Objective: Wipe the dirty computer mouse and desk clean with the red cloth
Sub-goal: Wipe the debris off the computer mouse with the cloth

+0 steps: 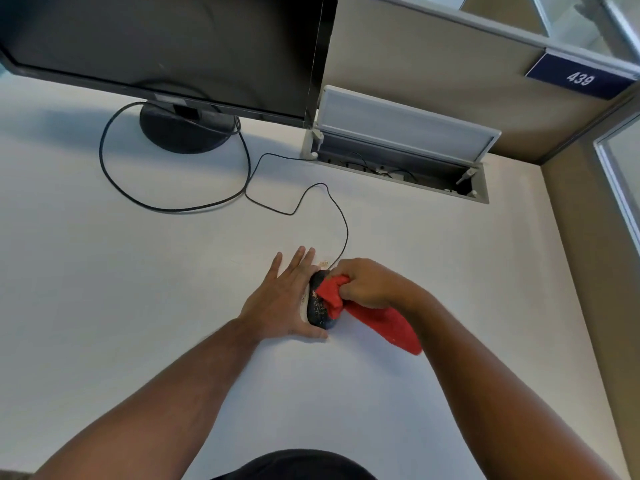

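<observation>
A black computer mouse [319, 310] speckled with pale crumbs lies on the white desk [138, 271]. My left hand [282, 299] rests flat against the mouse's left side, fingers spread, bracing it. My right hand [369, 282] is bunched around a red cloth [381, 318] and presses its front fold onto the top of the mouse. The cloth's tail trails back to the right under my wrist. A small patch of crumbs [323, 263] sits on the desk just beyond the mouse. The mouse cable [341, 216] runs away from its front end.
A black monitor [166, 46] on a round stand [183, 129] stands at the back left, with cables looping over the desk. An open cable hatch [401, 140] is set into the desk at the back right. Beige partition walls close the back and right sides.
</observation>
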A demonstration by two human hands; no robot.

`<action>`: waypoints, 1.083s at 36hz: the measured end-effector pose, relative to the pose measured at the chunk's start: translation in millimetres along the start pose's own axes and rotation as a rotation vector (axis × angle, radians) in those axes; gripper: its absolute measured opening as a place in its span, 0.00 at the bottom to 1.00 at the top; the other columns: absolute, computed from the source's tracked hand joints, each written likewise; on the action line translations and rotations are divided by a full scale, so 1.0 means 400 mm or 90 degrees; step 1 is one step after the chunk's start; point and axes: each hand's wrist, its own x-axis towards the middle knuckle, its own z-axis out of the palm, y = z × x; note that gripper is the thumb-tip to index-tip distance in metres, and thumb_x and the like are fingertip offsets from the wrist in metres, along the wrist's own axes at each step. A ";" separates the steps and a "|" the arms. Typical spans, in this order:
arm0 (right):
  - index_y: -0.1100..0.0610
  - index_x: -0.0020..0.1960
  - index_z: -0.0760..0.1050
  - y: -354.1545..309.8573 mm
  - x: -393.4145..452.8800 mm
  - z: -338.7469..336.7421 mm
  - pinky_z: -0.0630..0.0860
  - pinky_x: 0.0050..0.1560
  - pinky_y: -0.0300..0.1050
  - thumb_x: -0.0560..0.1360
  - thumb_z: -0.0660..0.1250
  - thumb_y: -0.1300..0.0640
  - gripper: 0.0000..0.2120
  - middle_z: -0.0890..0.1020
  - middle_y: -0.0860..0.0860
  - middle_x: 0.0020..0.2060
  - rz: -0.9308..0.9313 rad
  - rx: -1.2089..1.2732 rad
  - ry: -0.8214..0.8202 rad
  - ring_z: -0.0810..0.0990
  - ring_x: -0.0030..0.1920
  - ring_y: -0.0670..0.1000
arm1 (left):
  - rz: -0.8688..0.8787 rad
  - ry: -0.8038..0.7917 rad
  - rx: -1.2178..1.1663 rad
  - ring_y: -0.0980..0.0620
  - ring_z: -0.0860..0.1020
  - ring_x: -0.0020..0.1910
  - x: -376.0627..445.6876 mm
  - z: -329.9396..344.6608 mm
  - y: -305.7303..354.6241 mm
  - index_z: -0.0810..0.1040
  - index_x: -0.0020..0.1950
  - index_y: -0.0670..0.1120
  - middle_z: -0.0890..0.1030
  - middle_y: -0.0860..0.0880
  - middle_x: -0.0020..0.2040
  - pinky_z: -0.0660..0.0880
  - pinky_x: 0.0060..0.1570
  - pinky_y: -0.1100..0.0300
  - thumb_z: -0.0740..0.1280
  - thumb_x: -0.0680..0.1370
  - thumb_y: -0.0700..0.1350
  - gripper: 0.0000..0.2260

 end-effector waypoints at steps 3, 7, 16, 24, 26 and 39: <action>0.49 0.54 0.83 0.009 0.011 -0.005 0.77 0.56 0.53 0.70 0.63 0.60 0.17 0.81 0.48 0.52 -0.013 -0.052 0.069 0.79 0.53 0.53 | -0.004 0.003 -0.003 0.55 0.36 0.83 0.000 -0.002 0.002 0.57 0.82 0.49 0.48 0.48 0.86 0.34 0.81 0.46 0.73 0.61 0.79 0.60; 0.48 0.61 0.82 0.013 0.021 0.011 0.75 0.56 0.51 0.73 0.61 0.63 0.21 0.79 0.46 0.57 -0.057 -0.116 0.121 0.77 0.56 0.53 | -0.009 0.000 -0.008 0.55 0.36 0.83 -0.002 -0.004 0.005 0.56 0.82 0.49 0.48 0.48 0.86 0.35 0.81 0.46 0.73 0.61 0.78 0.60; 0.48 0.62 0.82 0.019 0.030 0.006 0.75 0.58 0.55 0.73 0.61 0.63 0.23 0.81 0.45 0.59 -0.085 -0.178 0.109 0.74 0.56 0.53 | -0.009 0.004 -0.014 0.55 0.36 0.84 -0.001 -0.005 0.004 0.56 0.82 0.50 0.48 0.48 0.86 0.36 0.81 0.45 0.74 0.61 0.77 0.59; 0.48 0.60 0.83 0.019 0.012 0.009 0.73 0.58 0.50 0.69 0.61 0.66 0.25 0.82 0.44 0.57 -0.149 -0.161 0.051 0.73 0.57 0.51 | -0.014 0.002 -0.025 0.55 0.36 0.83 -0.002 -0.010 0.010 0.57 0.81 0.50 0.49 0.48 0.86 0.36 0.81 0.46 0.74 0.61 0.77 0.57; 0.47 0.61 0.82 0.022 0.022 0.013 0.74 0.57 0.51 0.72 0.62 0.64 0.23 0.81 0.44 0.58 -0.127 -0.174 0.102 0.73 0.57 0.51 | -0.015 -0.002 -0.030 0.55 0.36 0.83 -0.002 -0.013 0.011 0.56 0.81 0.51 0.49 0.48 0.86 0.36 0.81 0.47 0.74 0.61 0.77 0.58; 0.45 0.67 0.77 -0.016 0.046 -0.001 0.75 0.55 0.53 0.76 0.62 0.59 0.21 0.79 0.44 0.59 -0.133 -0.365 0.104 0.72 0.58 0.51 | -0.040 -0.005 -0.033 0.54 0.32 0.82 0.005 -0.011 0.007 0.49 0.85 0.44 0.43 0.46 0.86 0.33 0.80 0.54 0.75 0.59 0.79 0.68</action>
